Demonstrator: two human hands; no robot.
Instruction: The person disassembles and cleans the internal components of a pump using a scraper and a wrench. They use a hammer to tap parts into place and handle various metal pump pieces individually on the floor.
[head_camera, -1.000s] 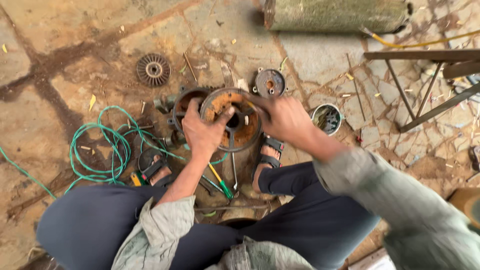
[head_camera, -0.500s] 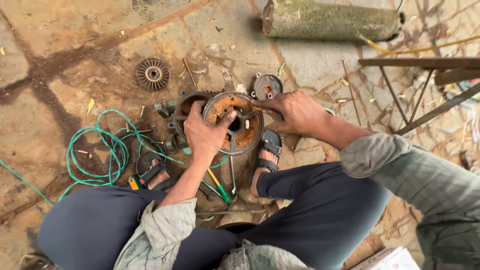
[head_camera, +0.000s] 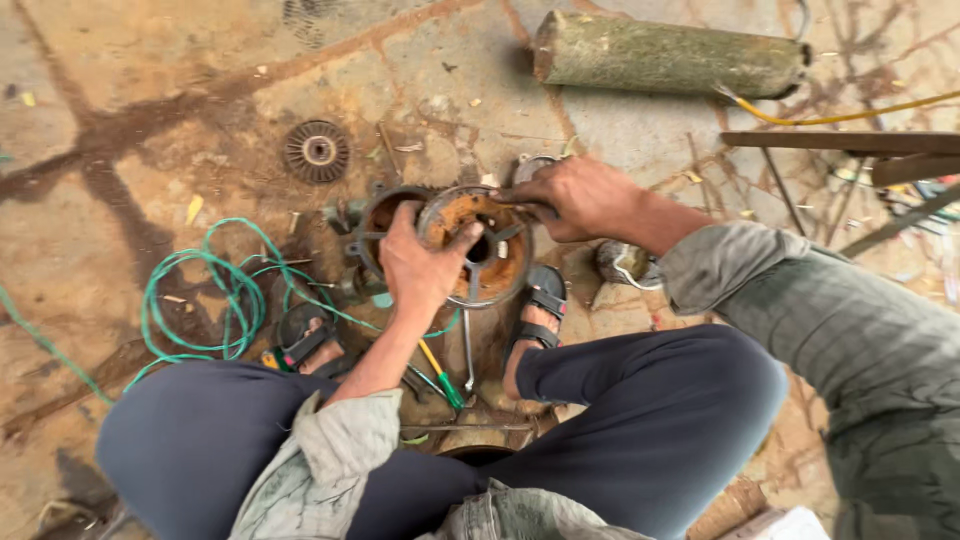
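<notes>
I squat over a stone floor. My left hand (head_camera: 425, 262) grips the near-left rim of a round, rusty motor end cover (head_camera: 490, 262) with spokes and a centre hole. My right hand (head_camera: 575, 198) rests on its far rim, fingers closed on a thin tool or rod that is too small to identify. A second ring-shaped rusty housing (head_camera: 372, 222) lies just behind and left of the cover, partly hidden by my left hand. My sandalled feet (head_camera: 535, 312) sit on either side below it.
A small ribbed fan disc (head_camera: 316, 151) lies at the upper left. Green wire (head_camera: 205, 300) coils on the left. A yellow-green screwdriver (head_camera: 440, 375) lies between my feet. A long grey cylinder (head_camera: 665, 57) lies at the top; a metal frame (head_camera: 850, 150) stands at right.
My right hand has shifted from the cover's right side onto its far rim. My head has tilted, so the whole scene sits slightly lower and nearer in view.
</notes>
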